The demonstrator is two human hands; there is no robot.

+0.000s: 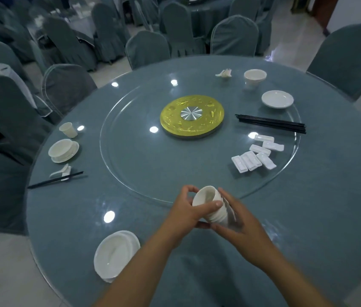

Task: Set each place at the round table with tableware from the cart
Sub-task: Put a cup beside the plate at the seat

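While I stand at the round table (197, 273), both my hands hold a stack of little white bowls (210, 207).

My left hand (186, 211) curls around the top bowl, thumb on its rim. My right hand (239, 220) cups the stack from below. It sits tilted above the table's near edge, close to the stack of white plates (115, 255).
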